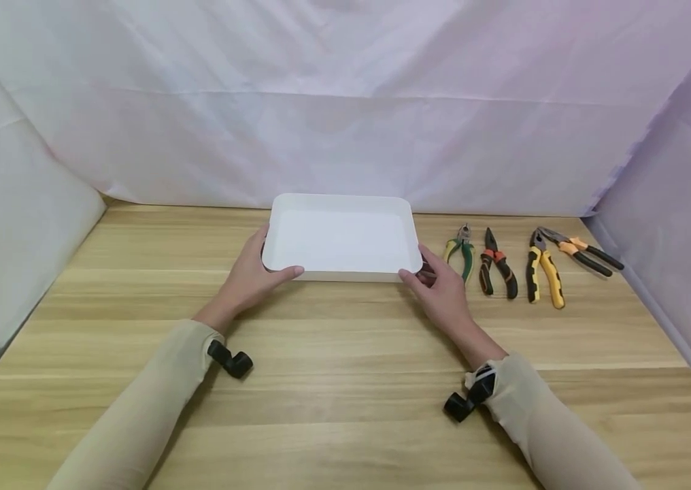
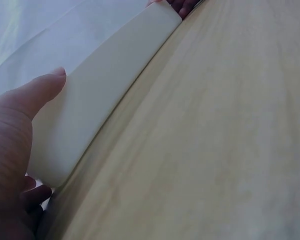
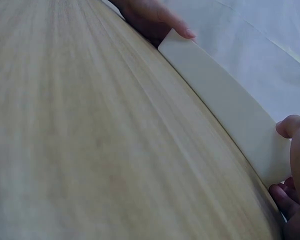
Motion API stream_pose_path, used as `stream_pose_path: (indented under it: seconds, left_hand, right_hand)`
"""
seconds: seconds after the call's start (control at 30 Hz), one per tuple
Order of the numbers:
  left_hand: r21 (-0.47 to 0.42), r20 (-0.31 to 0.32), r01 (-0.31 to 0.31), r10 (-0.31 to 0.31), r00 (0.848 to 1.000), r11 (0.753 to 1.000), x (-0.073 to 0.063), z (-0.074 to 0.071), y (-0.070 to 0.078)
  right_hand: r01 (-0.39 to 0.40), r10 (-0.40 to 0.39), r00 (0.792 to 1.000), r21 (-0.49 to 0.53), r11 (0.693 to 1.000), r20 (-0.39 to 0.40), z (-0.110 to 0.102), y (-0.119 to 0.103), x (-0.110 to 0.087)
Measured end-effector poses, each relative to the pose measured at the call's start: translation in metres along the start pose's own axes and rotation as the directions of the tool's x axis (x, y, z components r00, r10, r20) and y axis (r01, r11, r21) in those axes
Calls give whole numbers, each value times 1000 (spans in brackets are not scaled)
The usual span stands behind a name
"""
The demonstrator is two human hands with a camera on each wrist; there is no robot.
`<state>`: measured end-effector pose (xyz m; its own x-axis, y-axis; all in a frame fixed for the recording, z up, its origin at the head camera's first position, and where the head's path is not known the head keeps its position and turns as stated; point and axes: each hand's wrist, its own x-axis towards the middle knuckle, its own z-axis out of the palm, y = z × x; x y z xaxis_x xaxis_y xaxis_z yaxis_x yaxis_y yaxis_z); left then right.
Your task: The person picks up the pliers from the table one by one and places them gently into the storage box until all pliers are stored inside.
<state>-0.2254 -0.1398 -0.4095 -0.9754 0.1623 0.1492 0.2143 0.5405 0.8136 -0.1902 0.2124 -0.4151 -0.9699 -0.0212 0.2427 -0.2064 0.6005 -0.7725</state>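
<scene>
A shallow white rectangular tray (image 1: pixel 345 235), with nothing inside, lies at the back middle of the table. My left hand (image 1: pixel 250 275) grips its left end, thumb over the near rim and the other fingers partly hidden at the side. On the opposite end, my right hand (image 1: pixel 443 292) holds the near right corner, its thumb likewise on the front edge. Both wrist views show the tray's front wall (image 2: pixel 105 80) with its lower edge right at the tabletop. Beyond that wall (image 3: pixel 225 105), the other hand's fingers show at the far corner.
To the right lie several pliers: a green-and-yellow pair (image 1: pixel 462 252) close to my right hand, a red-and-black pair (image 1: pixel 495 265), a yellow-and-black pair (image 1: pixel 544 269) and an orange-and-black pair (image 1: pixel 581 252). A white cloth (image 1: pixel 345 136) hangs behind the wooden table (image 1: pixel 333 381).
</scene>
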Motion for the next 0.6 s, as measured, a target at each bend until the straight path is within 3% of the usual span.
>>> stream_pose_path:
  seconds: [0.4,0.6]
  left_hand:
    - [23,5,-12,12,1000,1000,-2,-2,-6]
    - [26,13,3,-3,1000,1000,0,-1,-3]
  right_hand:
    - [-12,12,1000,0,1000,21,3,-4,2]
    - [-55,57,995,-29,998,78,-7,-12,4]
